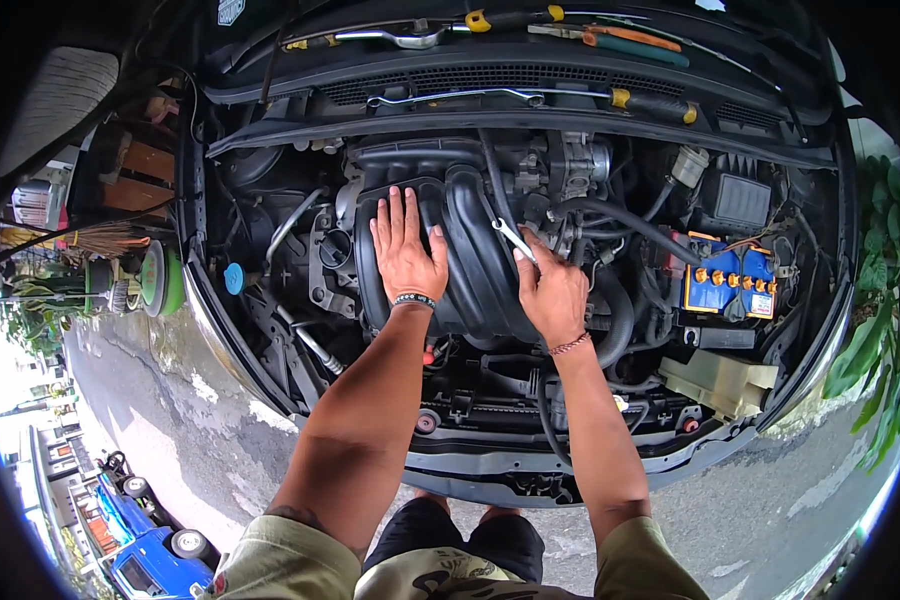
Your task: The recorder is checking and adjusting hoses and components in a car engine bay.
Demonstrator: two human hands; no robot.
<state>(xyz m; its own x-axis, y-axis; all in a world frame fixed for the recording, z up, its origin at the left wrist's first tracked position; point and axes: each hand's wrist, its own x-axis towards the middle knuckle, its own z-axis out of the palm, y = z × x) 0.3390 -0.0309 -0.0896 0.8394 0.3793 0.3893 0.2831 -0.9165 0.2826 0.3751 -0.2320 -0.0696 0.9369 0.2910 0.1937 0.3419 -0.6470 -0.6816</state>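
The wrench [514,239] is appearing as a slim bar of bright, silvery metal, its forked head pointing toward the far left corner of the engine bay [450,465]. It is lying over the right part of the manifold [463,225], about midway between the bay's left and right edges; whether its head is touching anything cannot be told. The right grip [555,293] is holding the wrench, thumb and forefinger closing on the shaft and hiding its other end. The left grip [406,258] is spreading wide and flat on the manifold, palm down, fingertips pointing toward the far edge. The manifold is showing smooth black plastic, moulded into thick, rounded, curving ribs. To its right, dark rubber hoses [635,220] are bending in smooth arcs. Near the right edge, the battery [704,292] is presenting a blue, boxy top with orange caps; a cream plastic box [720,382] is sitting nearer the front right corner. Along the far edge, a long, shiny spanner [455,97] and a screwdriver [655,105] with a yellow-and-black handle are lying on slotted black trim [400,123], pliers [635,42] with orange and green handles lying beyond.
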